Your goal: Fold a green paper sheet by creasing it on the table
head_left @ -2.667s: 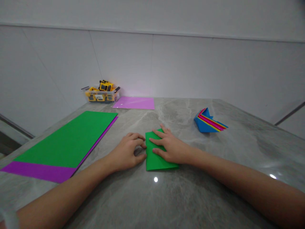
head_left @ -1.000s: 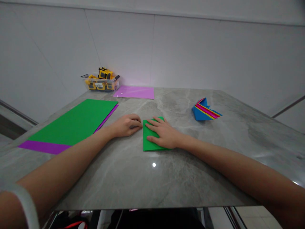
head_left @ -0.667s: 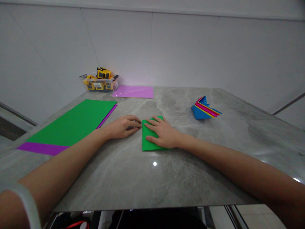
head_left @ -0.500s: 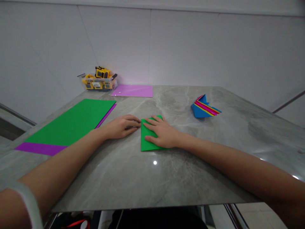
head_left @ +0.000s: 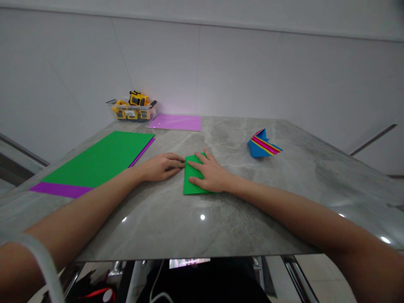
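A small folded green paper [head_left: 190,184] lies flat near the middle of the grey marble table [head_left: 240,210]. My right hand [head_left: 208,175] rests flat on top of it, fingers spread and pressing it down. My left hand [head_left: 160,166] lies on the table just left of the paper, fingers loosely curled, fingertips at the paper's upper left edge. Nothing is lifted off the table.
A large green sheet [head_left: 99,158] lies on a purple sheet [head_left: 59,190] at the left. At the back stand a clear box of yellow toy vehicles [head_left: 132,110] and a pink sheet [head_left: 176,122]. A folded blue paper with coloured stripes [head_left: 262,145] sits to the right.
Both hands stay on and beside the folded green paper. The left hand has slid up along the paper's left edge. The view has pulled back, showing the table's near edge.
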Motion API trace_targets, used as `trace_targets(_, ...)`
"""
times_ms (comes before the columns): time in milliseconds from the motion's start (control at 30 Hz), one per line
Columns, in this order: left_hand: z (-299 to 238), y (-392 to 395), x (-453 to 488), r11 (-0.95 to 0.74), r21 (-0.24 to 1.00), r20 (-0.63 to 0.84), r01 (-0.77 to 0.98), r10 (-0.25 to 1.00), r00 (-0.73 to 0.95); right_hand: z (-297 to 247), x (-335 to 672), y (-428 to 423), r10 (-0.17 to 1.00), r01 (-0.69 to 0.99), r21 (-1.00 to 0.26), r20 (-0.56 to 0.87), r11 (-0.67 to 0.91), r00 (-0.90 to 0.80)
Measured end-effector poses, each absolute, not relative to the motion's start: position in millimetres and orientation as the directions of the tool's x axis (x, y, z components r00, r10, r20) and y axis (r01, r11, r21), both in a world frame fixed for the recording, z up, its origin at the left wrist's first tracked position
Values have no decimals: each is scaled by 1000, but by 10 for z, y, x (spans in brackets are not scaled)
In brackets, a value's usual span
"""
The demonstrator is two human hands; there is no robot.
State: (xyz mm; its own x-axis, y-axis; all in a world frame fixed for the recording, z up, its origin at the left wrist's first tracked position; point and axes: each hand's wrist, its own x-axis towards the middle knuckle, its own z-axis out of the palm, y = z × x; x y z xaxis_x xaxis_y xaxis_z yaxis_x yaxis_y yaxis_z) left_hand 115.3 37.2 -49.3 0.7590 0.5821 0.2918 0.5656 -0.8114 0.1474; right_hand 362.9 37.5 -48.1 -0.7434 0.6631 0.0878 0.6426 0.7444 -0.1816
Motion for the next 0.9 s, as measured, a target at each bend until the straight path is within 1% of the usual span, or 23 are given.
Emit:
trace_targets(167, -483, 351, 1142, -812, 117, 258, 571, 580, 773, -478, 3620, 375, 664, 646, -164, 97, 746, -742)
trace_targets(300, -466, 339, 1146, -813, 120, 264, 569, 579, 771, -462, 3618, 381, 663, 641, -180, 107, 746, -741)
trace_targets(433, -455, 323, 1157, -828, 125, 276, 546, 558, 783, -465, 3631, 420, 704, 663, -254, 127, 704, -699)
trace_targets(533, -449, 304, 1167, -820, 136, 261, 556, 571, 778, -465, 3663, 451, 754, 698, -319, 93, 641, -650)
trace_targets(600, -437, 284, 1176, -811, 143, 257, 568, 584, 770, -447, 3710, 467, 761, 700, -346, 69, 624, -645)
trace_targets(667, -418, 255, 1193, -806, 170, 268, 567, 592, 760, -412, 3785, 480, 738, 676, -367, 45, 639, -674)
trace_targets(767, -392, 209, 1234, -815, 224, 288, 535, 580, 762, -356, 3927, 500, 666, 618, -397, -23, 678, -746)
trace_targets(900, -394, 190, 1289, -809, 219, 285, 545, 587, 758, -329, 4074, 530, 615, 580, -421, -64, 697, -786)
